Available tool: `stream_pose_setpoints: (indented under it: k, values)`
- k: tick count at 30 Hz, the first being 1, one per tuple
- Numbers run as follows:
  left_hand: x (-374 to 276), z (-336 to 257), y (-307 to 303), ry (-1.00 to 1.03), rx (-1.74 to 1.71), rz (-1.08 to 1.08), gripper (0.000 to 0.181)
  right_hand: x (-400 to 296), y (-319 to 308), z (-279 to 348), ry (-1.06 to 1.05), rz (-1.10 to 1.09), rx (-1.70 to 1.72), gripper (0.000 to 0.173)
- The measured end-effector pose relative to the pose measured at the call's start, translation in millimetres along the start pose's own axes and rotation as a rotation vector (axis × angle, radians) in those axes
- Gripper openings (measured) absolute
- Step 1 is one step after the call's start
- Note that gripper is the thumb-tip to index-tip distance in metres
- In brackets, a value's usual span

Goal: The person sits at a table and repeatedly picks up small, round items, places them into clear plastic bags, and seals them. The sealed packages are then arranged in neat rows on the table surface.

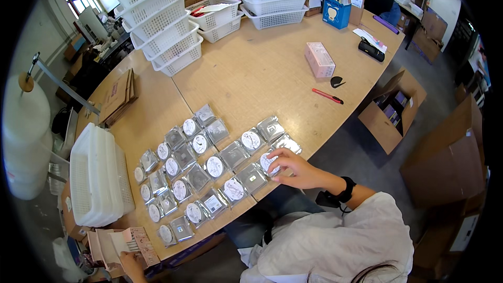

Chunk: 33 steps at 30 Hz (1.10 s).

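Rows of flat silver foil packets [233,155] lie across the near part of the wooden table [243,74], alternating with round white discs [215,166] that bear line drawings. My right hand [294,168], fingers curved, is over a disc at the right end of the rows; whether it grips that disc cannot be told. At the lower left, my left hand [131,263] reaches to an open pink printed carton [143,245] with thin packed items inside. Its fingertips are partly hidden at the carton, so its hold is unclear.
Stacked white plastic baskets [169,35] stand at the back left, more [98,177] at the left edge. Folded cardboard [118,96] lies near them. A pink box [320,59], a black letter opener [336,82] and a red utility knife [327,96] lie right. An open carton [393,110] sits below the table.
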<state>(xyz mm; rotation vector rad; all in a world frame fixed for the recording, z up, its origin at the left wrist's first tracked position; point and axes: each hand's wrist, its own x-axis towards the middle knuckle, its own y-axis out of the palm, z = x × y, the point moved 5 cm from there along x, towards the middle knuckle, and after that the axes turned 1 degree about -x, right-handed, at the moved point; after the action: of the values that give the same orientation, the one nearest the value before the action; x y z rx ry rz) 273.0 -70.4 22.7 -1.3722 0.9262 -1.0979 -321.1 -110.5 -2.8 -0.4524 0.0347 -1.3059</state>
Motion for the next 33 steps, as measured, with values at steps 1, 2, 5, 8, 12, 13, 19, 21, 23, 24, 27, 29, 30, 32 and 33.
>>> stream_pose_setpoints:
  k: [1,2,5,8,12,13,19,21,23,24,27,29,30,32,33]
  values:
    - [0,1,-4,0.039,0.004,-0.032,0.018,0,1,-1,-0.005,-0.002,0.001,0.02]
    - [0,5,-8,0.078,0.008,-0.063,0.019,0,3,-1,-0.011,-0.004,0.002,0.02]
    - [-1,8,-24,0.029,0.037,-0.059,0.021,-1,5,-3,0.0,0.002,0.052,0.019]
    - [-7,-9,-53,0.064,0.047,-0.163,0.017,1,6,0,0.032,0.035,0.043,0.018]
    - [-17,-17,-79,-0.023,-0.069,-0.348,0.013,8,13,4,-0.026,0.087,0.043,0.017]
    - [-20,-25,-82,0.02,-0.17,-0.323,0.013,11,17,6,-0.039,0.125,0.052,0.017]
    - [-59,-158,-85,0.333,-0.946,-0.086,0.014,33,71,48,-0.212,0.416,0.086,0.029]
    - [-69,-191,-74,0.393,-0.982,0.111,0.015,36,93,66,-0.306,0.464,0.064,0.034]
    - [-71,-233,-63,0.495,-1.058,0.178,0.015,33,108,82,-0.322,0.496,0.028,0.038]
    - [-72,-250,-64,0.508,-1.041,0.195,0.015,33,112,89,-0.379,0.434,0.055,0.035]
    - [-75,-278,-60,0.568,-1.142,0.196,0.016,33,124,89,-0.223,0.486,0.084,0.033]
    - [-75,-281,-52,0.616,-1.224,0.21,0.023,31,123,85,-0.267,0.373,0.155,0.03]
    - [-76,-281,-49,0.641,-1.267,0.218,0.027,31,123,79,-0.244,0.356,0.193,0.029]
    - [-84,-286,-46,0.6,-1.579,0.365,0.041,26,124,69,0.001,0.399,0.472,0.022]
    - [-88,-287,-44,0.578,-1.735,0.443,0.049,27,124,66,-0.03,0.382,0.546,0.017]
